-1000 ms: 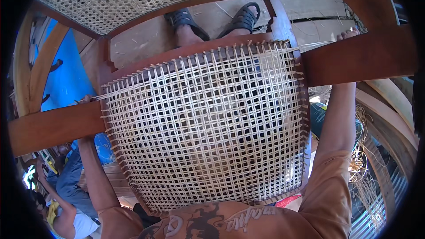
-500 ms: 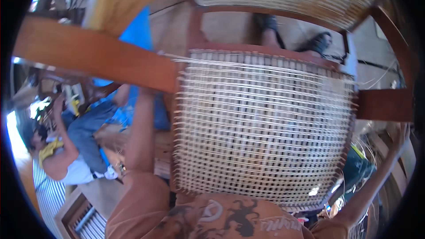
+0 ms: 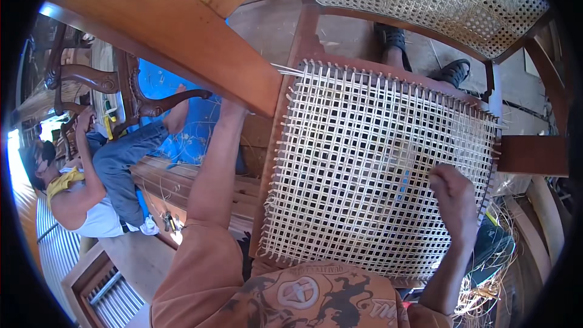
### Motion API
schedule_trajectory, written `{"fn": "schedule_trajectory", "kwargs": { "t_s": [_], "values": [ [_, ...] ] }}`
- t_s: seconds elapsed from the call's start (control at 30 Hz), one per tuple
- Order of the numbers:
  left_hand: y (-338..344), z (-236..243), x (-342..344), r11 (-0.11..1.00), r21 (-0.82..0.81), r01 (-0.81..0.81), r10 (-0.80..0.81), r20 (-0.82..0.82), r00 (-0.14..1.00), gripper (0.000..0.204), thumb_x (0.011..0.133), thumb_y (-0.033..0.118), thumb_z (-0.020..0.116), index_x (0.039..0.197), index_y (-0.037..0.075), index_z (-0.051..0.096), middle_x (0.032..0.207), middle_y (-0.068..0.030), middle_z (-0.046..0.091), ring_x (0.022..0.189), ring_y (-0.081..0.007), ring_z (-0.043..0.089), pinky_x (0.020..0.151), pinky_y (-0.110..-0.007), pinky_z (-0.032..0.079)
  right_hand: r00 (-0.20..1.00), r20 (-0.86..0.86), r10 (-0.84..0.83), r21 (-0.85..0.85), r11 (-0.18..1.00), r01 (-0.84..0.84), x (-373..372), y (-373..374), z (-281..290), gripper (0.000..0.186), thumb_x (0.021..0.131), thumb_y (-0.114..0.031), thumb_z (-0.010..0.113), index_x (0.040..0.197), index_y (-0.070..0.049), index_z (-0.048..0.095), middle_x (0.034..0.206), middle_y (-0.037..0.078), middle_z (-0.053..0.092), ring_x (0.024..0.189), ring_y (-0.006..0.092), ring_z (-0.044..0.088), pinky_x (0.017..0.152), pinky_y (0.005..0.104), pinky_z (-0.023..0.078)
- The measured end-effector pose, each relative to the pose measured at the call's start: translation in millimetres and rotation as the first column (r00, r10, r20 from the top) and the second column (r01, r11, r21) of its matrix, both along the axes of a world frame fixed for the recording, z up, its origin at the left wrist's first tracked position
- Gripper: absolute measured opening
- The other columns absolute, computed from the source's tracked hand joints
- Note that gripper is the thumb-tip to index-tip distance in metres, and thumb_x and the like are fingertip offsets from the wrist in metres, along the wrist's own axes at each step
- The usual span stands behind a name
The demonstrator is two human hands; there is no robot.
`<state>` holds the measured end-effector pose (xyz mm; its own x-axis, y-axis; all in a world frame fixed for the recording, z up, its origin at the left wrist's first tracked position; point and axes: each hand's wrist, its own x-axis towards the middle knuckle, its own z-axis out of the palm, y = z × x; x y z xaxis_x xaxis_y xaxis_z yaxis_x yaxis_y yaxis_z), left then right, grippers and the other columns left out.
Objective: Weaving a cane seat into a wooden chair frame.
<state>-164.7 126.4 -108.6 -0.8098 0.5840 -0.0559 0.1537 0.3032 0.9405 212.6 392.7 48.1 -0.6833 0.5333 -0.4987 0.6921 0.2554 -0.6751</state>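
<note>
A reddish-brown wooden chair frame (image 3: pixel 276 121) stands in front of me, its seat woven in a pale cane grid (image 3: pixel 364 140). My right hand (image 3: pixel 454 197) is over the right part of this seat, close to or touching the weave. Its fingers are curled in, and whatever they hold is too small to make out. Pegs (image 3: pixel 388 75) line the seat's far edge. From the far left corner, loose cane strands (image 3: pixel 286 70) stick out over the frame. My left arm (image 3: pixel 214 164) reaches up beneath the chair's left arm (image 3: pixel 182 30), which hides the hand's fingers.
The chair's cane back (image 3: pixel 419 0) rises at the far side. On the left, a person (image 3: pixel 91 200) sits by a carved dark wooden piece (image 3: pixel 124 82) and a blue sheet (image 3: pixel 164 82). Cane scraps (image 3: pixel 486 291) lie at lower right. Sandalled feet (image 3: pixel 452 73) show beyond the seat.
My right hand has come from beside the chair's right arm to over the seat. The view has shifted, so the chair appears farther right. My left arm still reaches under the chair's left arm.
</note>
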Motion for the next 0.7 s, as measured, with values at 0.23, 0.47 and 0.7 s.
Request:
{"fn": "schedule_trajectory", "kwargs": {
  "t_s": [0.23,0.47,0.7],
  "values": [
    [-3,-8,-4,1.0,-0.004,-0.011,0.011,-0.011,1.0,0.031,0.096,0.025,0.062,0.119,0.006,0.056,0.114,-0.0053,0.061,0.103,-0.0165,0.059,0.089,-0.034,0.05,0.964,-0.07,0.255,0.137,0.96,-0.244,-32,-32,-28,0.011,0.089,-0.011,0.063,0.097,-0.003,0.064,0.087,0.016,0.066,0.078,0.0339,0.065,0.07,0.0407,0.053],
    [-8,-15,-5,1.0,0.004,-0.011,0.011,-0.004,1.0,0.034,0.095,0.027,0.062,0.121,0.005,0.056,0.116,-0.0058,0.061,0.104,-0.0169,0.059,0.09,-0.034,0.05,0.962,-0.021,0.271,0.115,0.957,-0.267,-36,-26,-32,0.012,0.091,-0.015,0.061,0.092,-0.003,0.062,0.087,0.016,0.065,0.078,0.0342,0.064,0.07,0.0413,0.053],
    [-9,-15,-1,0.999,0.027,-0.017,0.016,0.029,0.999,0.036,0.095,0.028,0.062,0.122,0.005,0.055,0.117,-0.0063,0.06,0.105,-0.0172,0.059,0.091,-0.035,0.05,0.972,-0.009,0.235,0.087,0.968,-0.234,-35,-25,-37,0.014,0.092,-0.016,0.06,0.093,-0.002,0.063,0.086,0.017,0.064,0.078,0.0343,0.065,0.071,0.0416,0.053]
  ]
}}
